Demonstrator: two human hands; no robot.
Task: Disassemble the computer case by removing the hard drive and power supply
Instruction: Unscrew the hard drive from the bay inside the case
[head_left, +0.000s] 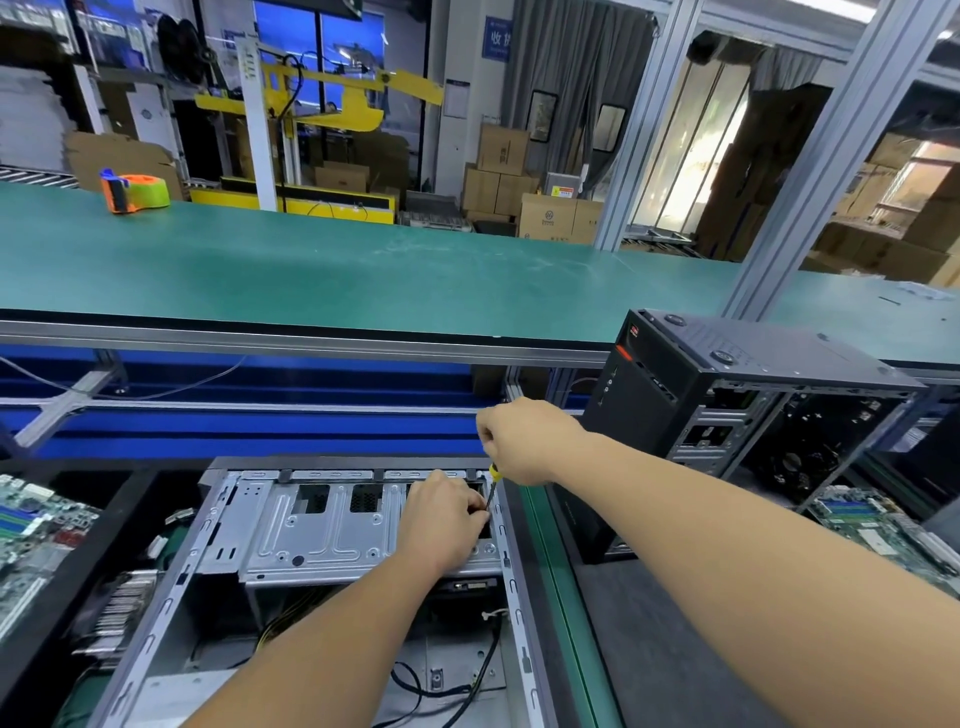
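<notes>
Open grey sheet-metal computer case (332, 597) lies flat on the near surface (566, 597), directly below both forearms. Left hand (441, 519) rests on the silver stamped drive-bay bracket (322, 535) at the case's far right corner, fingers curled at the slim black shaft. Right hand (524, 441), just above, grips the yellow-collared screwdriver (492, 486). Hands close together. Second black tower case (727, 395) stands upright to the right.
</notes>
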